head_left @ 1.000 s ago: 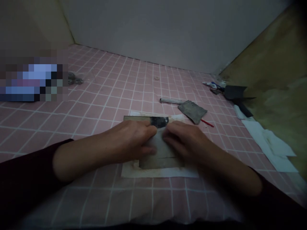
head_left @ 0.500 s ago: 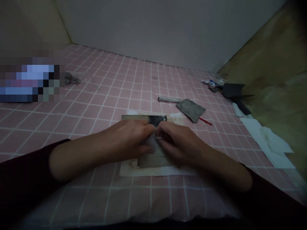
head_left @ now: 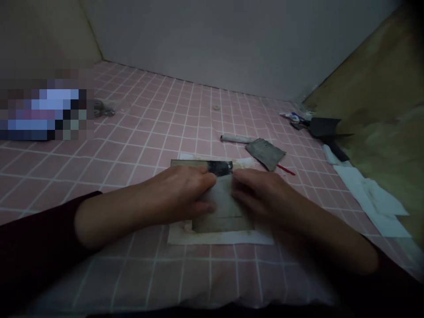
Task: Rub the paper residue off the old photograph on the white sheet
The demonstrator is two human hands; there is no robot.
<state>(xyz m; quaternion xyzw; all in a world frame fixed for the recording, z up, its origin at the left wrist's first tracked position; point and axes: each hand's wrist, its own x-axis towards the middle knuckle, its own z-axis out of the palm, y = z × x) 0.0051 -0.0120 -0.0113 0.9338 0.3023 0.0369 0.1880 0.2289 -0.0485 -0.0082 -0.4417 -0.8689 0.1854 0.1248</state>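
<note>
My left hand [head_left: 185,190] is closed, thumb and fingertips pinched at the left edge of a pale, thin sheet [head_left: 223,196]. At the sheet's upper right, the fingers of my right hand [head_left: 261,190] are curled and pinched, blurred by motion. Below both hands lies a flat, greyish board [head_left: 215,225] with a black patch [head_left: 220,168] along its far edge. White, brown-stained paper [head_left: 218,238] lies under the board. How the sheet and board meet is hidden by my fingers.
A pink checked cloth [head_left: 139,274] covers the surface. Beyond my hands lie a grey square piece [head_left: 266,153], a whitish rod [head_left: 235,138], a red stick [head_left: 285,169] and a small ring [head_left: 216,107]. At right are a black tool [head_left: 326,128] and white papers [head_left: 372,198].
My right hand has moved right, away from my left, so a gap now shows between the fingertips with more pale sheet visible. My left hand has barely moved. The view has shifted slightly.
</note>
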